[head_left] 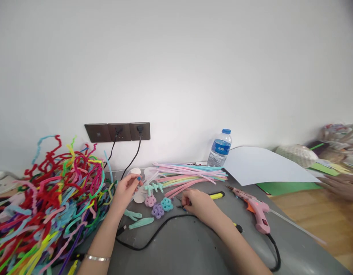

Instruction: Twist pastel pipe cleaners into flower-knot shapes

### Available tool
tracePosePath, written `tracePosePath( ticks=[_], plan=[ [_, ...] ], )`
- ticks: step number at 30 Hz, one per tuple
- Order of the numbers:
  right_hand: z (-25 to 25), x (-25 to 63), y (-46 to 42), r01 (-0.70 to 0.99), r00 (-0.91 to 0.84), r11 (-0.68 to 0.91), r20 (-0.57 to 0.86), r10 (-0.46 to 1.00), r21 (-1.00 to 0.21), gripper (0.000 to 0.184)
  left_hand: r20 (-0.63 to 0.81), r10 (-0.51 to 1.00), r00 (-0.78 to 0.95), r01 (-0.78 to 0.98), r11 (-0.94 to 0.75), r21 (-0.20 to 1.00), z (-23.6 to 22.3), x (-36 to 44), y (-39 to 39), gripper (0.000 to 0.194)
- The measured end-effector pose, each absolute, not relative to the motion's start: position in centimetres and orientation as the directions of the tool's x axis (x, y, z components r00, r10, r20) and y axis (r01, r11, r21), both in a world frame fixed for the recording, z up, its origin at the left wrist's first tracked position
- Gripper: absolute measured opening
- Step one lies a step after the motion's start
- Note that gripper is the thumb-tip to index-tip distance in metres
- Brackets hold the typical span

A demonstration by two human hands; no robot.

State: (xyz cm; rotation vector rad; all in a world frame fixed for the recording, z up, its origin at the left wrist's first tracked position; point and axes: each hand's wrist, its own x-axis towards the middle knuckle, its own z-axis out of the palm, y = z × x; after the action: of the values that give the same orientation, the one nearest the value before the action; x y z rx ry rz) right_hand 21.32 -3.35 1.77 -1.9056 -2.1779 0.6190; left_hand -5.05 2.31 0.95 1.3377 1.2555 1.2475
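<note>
My left hand [127, 192] is raised over the grey table [165, 256], thumb and fingers pinched together; whatever they hold is too small to make out. Close by lie white round pieces [139, 196] and mint-green twisted pipe cleaners [153, 187]. My right hand [197, 204] rests low on the table with curled fingers, at a small dark item I cannot identify. Between the hands sit a pink flower [150, 201], a purple flower [157, 210] and a blue flower [166, 204], bent from pipe cleaners. Folded mint pipe cleaners [141, 223] lie nearer me.
A tangled heap of colourful pipe cleaners [59, 206] fills the left. Straight pastel pipe cleaners [190, 173] lie behind my hands, beside a water bottle [220, 149]. A pink glue gun [259, 215], white paper [265, 166] and another person's hand [341, 187] are on the right.
</note>
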Motion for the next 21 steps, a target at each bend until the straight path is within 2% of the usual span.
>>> tracePosePath(
  ticks=[4, 7, 9, 14, 18, 21],
  plan=[
    [2.1, 22.4, -3.2, 0.87, -0.261, 0.185, -0.11, 0.959, -0.457, 0.018, 0.089, 0.996, -0.018, 0.079, -0.087, 0.993, 0.7, -5.0, 2.4, 0.033],
    [2.7, 23.2, -1.8, 0.79, -0.372, 0.325, 0.014, 0.928, -0.519, 0.015, 0.094, 0.996, -0.003, 0.081, -0.093, 0.992, 0.3, -4.7, 2.4, 0.032],
    [3.0, 23.4, -0.3, 0.812, -0.357, 0.361, 0.1, 0.929, -0.459, 0.021, 0.096, 0.995, 0.008, 0.088, -0.096, 0.991, 0.0, -4.6, 2.5, 0.031],
    [2.3, 22.6, 3.4, 0.871, -0.307, 0.334, 0.131, 0.943, -0.36, 0.031, 0.102, 0.995, 0.015, 0.095, -0.103, 0.99, -0.6, -4.4, 2.6, 0.03],
    [1.1, 21.9, 4.9, 0.894, -0.305, 0.327, 0.118, 0.945, -0.308, 0.025, 0.107, 0.994, 0.012, 0.094, -0.108, 0.99, -0.7, -4.3, 2.7, 0.031],
    [0.9, 22.3, 5.5, 0.882, -0.317, 0.345, 0.137, 0.939, -0.32, 0.022, 0.11, 0.994, -0.001, 0.091, -0.11, 0.99, -0.6, -4.5, 2.8, 0.033]
  ],
)
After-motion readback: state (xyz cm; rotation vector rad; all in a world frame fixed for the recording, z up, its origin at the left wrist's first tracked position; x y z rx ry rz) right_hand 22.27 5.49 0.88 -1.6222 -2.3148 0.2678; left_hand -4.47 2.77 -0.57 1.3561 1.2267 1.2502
